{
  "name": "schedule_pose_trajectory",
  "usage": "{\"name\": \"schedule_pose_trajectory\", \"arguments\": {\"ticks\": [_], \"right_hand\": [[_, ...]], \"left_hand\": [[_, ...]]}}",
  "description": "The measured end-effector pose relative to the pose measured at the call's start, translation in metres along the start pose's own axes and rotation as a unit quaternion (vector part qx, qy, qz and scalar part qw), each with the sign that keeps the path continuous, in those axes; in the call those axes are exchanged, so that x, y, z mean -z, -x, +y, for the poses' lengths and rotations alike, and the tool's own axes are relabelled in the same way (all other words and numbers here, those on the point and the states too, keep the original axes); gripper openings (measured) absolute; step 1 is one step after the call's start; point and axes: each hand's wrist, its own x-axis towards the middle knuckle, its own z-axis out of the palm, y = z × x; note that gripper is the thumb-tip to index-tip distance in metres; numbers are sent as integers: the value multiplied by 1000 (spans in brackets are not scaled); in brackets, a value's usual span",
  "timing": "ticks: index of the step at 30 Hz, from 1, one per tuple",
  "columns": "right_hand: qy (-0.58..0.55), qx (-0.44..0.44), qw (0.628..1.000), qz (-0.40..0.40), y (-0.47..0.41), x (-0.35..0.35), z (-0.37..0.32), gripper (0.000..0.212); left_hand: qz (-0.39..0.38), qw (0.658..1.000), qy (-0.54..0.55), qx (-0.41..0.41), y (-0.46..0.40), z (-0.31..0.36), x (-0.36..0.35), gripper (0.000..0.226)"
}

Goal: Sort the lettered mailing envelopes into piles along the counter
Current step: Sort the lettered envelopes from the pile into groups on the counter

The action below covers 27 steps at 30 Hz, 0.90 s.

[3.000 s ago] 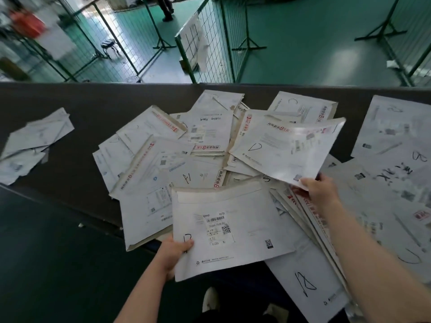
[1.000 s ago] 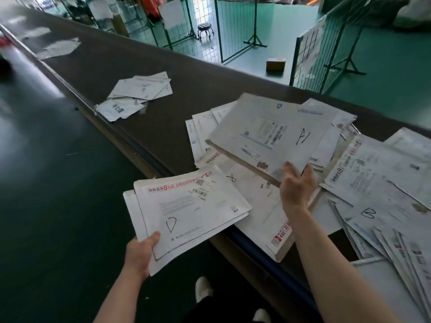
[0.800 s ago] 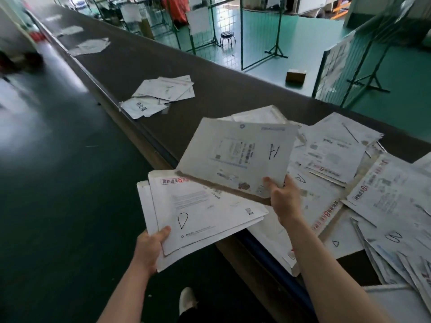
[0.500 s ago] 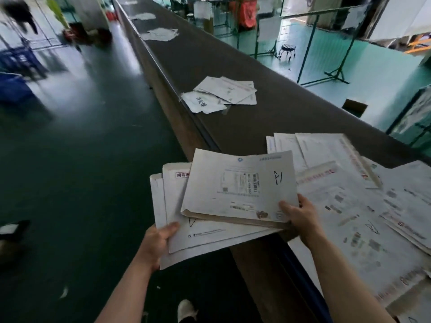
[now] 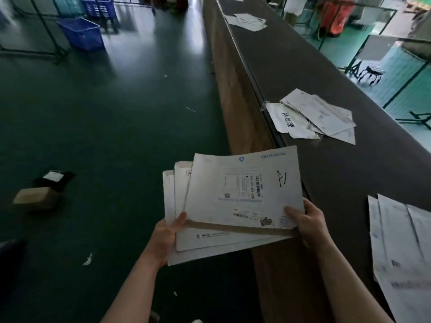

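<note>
— While we hold the stack of envelopes (image 5: 224, 229) off the counter's near edge, how will it handle?

— Light and slick, we judge; the sheets could fan. Our left hand (image 5: 166, 236) pinches the lower-left corner, our right hand (image 5: 307, 223) clamps the top envelope (image 5: 245, 190), marked with a letter, at its stiff bottom edge.

— And around us?

— We see the long dark counter (image 5: 326, 78) with a pile (image 5: 314, 117) ahead, another pile (image 5: 405, 248) right, green floor (image 5: 105, 113), blue crate (image 5: 81, 33).
</note>
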Motion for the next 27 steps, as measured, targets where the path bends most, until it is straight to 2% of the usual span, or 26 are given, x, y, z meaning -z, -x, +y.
{"name": "schedule_pose_trajectory", "arguments": {"ticks": [4, 8, 12, 19, 24, 27], "right_hand": [[70, -27, 996, -53, -56, -29, -16, 27], [77, -46, 994, -60, -131, -45, -25, 27], [34, -60, 996, -58, -227, -62, -46, 28], [-26, -55, 996, -63, -364, -89, -138, 20], [-76, -32, 995, -64, -427, -119, -197, 10], [-59, 5, 995, -85, -475, -140, -221, 13]], "left_hand": [[28, 999, 8, 16, -50, 15, 2, 28], [58, 998, -13, 19, -115, 34, -4, 28], [66, 996, -59, 0, -199, 87, -24, 24], [71, 994, -78, -20, -324, 201, -63, 24], [83, 995, -42, -27, -391, 252, -70, 25], [92, 996, -11, -18, -436, 279, -63, 23]]}}
